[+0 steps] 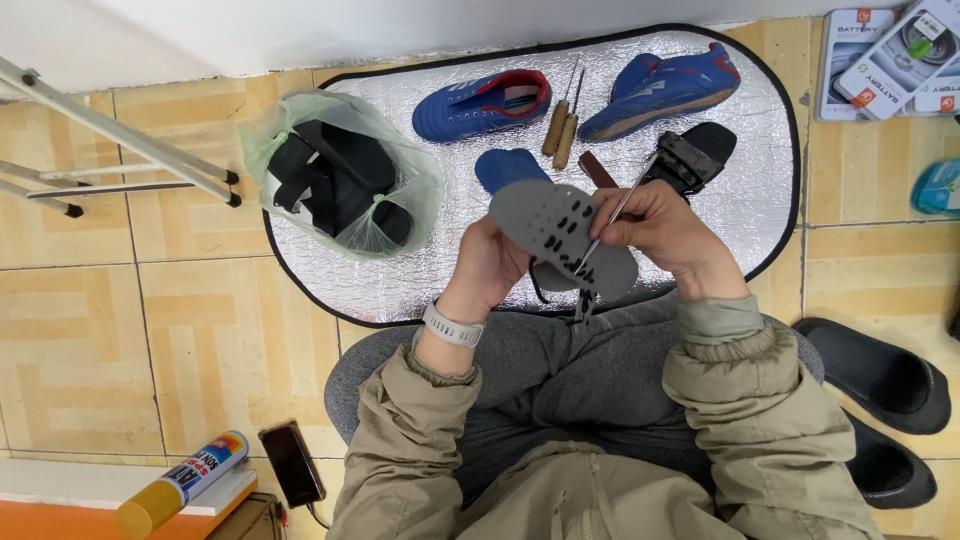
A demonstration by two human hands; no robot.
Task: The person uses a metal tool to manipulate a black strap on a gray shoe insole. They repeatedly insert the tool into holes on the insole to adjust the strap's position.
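Head view: left hand [490, 262] holds grey sole [560, 235], right hand [655, 225] holds awl [610, 222]

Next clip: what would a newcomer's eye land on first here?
At centre, the left hand holds up a grey perforated sole while the right hand works a thin metal awl into it. Behind them a shiny silver mat carries two blue sports shoes, and on its left edge sits a green plastic bag of dark footwear.
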